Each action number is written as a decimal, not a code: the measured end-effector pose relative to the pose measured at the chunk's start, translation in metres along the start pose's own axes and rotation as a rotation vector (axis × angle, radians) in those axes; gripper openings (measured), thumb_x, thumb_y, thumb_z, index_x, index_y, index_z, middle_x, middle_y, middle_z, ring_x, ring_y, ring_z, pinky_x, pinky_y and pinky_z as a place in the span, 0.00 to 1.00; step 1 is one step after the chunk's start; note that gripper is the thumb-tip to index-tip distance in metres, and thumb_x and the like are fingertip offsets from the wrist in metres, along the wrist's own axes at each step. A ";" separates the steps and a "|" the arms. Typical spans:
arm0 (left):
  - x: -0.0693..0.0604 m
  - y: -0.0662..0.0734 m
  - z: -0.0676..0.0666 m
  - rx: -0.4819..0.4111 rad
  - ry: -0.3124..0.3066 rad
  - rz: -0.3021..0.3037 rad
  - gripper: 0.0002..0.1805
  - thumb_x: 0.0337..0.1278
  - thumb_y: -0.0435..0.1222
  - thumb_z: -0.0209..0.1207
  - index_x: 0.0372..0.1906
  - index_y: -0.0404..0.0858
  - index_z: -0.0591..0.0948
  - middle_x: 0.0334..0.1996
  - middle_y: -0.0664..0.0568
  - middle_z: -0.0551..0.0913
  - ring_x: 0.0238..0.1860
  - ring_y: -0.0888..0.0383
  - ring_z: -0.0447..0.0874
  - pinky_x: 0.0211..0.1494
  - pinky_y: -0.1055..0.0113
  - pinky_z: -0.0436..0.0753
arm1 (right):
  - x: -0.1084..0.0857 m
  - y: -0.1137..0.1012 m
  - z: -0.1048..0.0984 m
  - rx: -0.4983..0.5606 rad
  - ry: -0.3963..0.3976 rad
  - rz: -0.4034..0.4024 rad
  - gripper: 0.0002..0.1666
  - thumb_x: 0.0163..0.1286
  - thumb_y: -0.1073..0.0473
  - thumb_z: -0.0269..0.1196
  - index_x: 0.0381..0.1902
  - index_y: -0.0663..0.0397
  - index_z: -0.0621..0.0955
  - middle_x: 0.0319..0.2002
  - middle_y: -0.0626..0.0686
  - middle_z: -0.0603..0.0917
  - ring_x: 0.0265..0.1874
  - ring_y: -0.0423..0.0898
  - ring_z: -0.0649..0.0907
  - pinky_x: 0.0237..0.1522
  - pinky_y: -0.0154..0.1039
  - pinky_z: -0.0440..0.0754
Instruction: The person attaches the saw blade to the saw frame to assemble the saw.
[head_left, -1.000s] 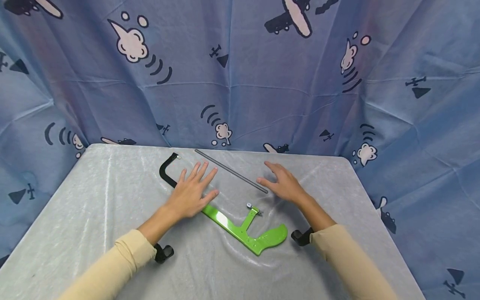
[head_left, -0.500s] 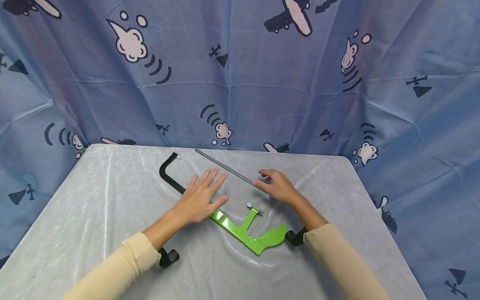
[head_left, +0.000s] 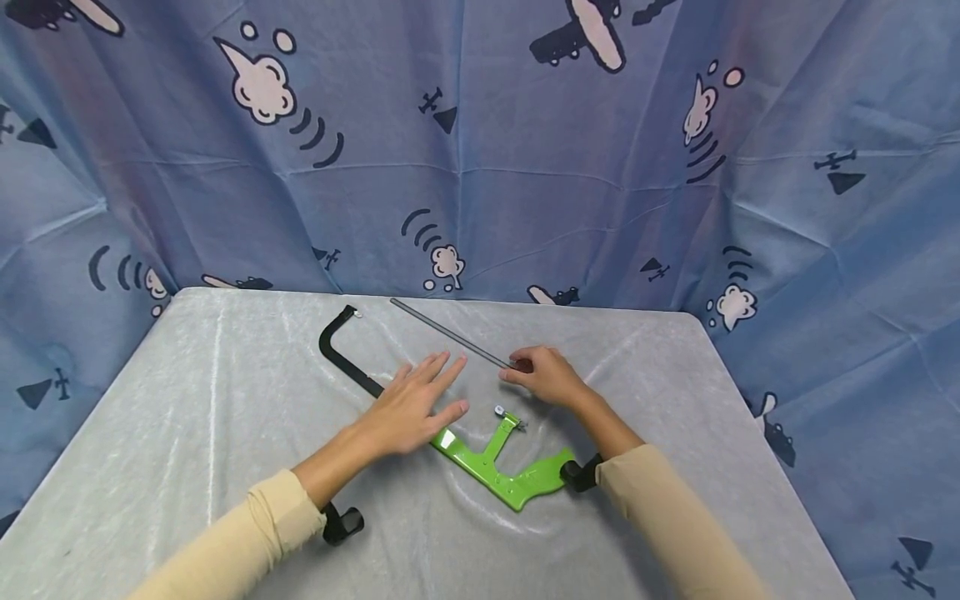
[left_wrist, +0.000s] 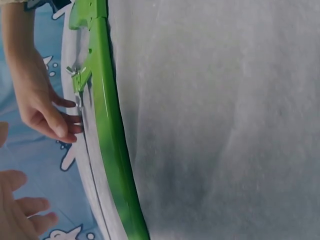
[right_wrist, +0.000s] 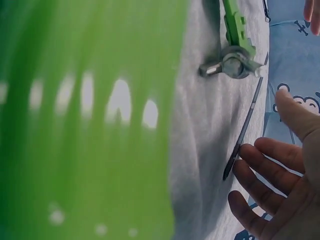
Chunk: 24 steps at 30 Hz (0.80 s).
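Observation:
A hacksaw frame with a green handle end and a black curved far end lies diagonally on the table. Its wing nut shows in the right wrist view. Beyond it lies a thin grey hacksaw blade. My left hand, fingers spread, is over the middle of the frame and hides part of it; whether it touches cannot be told. At the near end of the blade is my right hand, fingers bent and covering that end. In the right wrist view its thumb stands apart from the fingers, which are beside the blade.
A light grey cloth covers the table. Behind it and at the sides hangs a blue printed curtain. Black wrist mounts sit under both sleeves; the right one overlaps the green handle in the head view.
My left hand has shifted right and nearer along the frame, fingers still spread. The right hand has moved left and lower to the blade's end, its fingers bending. Frame and blade have stayed put.

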<state>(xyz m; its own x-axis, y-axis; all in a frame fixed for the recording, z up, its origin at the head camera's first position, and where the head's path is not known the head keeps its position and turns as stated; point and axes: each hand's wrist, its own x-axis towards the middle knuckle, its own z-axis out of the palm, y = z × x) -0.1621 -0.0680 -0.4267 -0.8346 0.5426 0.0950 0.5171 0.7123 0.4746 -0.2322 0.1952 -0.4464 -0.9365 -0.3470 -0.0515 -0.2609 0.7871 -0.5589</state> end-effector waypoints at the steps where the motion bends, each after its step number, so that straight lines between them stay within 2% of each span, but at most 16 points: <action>1: 0.000 0.001 0.000 -0.006 -0.001 0.008 0.37 0.72 0.57 0.46 0.78 0.45 0.56 0.76 0.41 0.55 0.76 0.40 0.52 0.73 0.37 0.51 | 0.000 0.000 0.000 -0.005 0.001 -0.001 0.28 0.67 0.50 0.68 0.55 0.68 0.81 0.45 0.59 0.86 0.45 0.52 0.84 0.50 0.51 0.80; 7: -0.001 0.007 0.004 -0.041 -0.023 0.046 0.37 0.72 0.56 0.47 0.77 0.41 0.58 0.75 0.37 0.58 0.74 0.38 0.56 0.72 0.39 0.55 | 0.002 -0.002 0.001 -0.043 0.015 -0.002 0.20 0.65 0.57 0.69 0.50 0.65 0.83 0.40 0.56 0.86 0.42 0.51 0.84 0.49 0.49 0.79; 12: 0.000 0.011 0.010 -0.065 -0.051 0.055 0.38 0.72 0.56 0.47 0.77 0.40 0.58 0.74 0.35 0.60 0.73 0.39 0.58 0.72 0.41 0.59 | 0.006 -0.002 0.003 -0.072 0.035 -0.008 0.13 0.62 0.65 0.69 0.45 0.63 0.85 0.36 0.54 0.86 0.38 0.49 0.83 0.46 0.49 0.80; 18: 0.000 0.015 0.015 -0.103 -0.065 0.069 0.38 0.72 0.55 0.48 0.77 0.38 0.59 0.72 0.34 0.62 0.72 0.38 0.62 0.71 0.44 0.61 | 0.010 -0.001 0.004 -0.097 0.043 0.016 0.12 0.61 0.68 0.68 0.44 0.62 0.85 0.33 0.52 0.84 0.35 0.47 0.81 0.43 0.47 0.79; 24: 0.001 0.019 0.018 -0.215 -0.102 0.074 0.37 0.73 0.51 0.49 0.76 0.34 0.58 0.73 0.37 0.61 0.74 0.43 0.59 0.74 0.50 0.59 | 0.014 -0.003 0.005 -0.115 0.039 0.029 0.12 0.60 0.69 0.67 0.44 0.61 0.85 0.31 0.50 0.83 0.32 0.46 0.80 0.40 0.46 0.78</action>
<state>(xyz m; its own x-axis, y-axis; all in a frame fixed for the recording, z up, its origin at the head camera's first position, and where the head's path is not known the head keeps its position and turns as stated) -0.1496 -0.0462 -0.4338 -0.7670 0.6395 0.0531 0.5149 0.5639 0.6457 -0.2435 0.1855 -0.4500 -0.9517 -0.3051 -0.0330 -0.2568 0.8506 -0.4589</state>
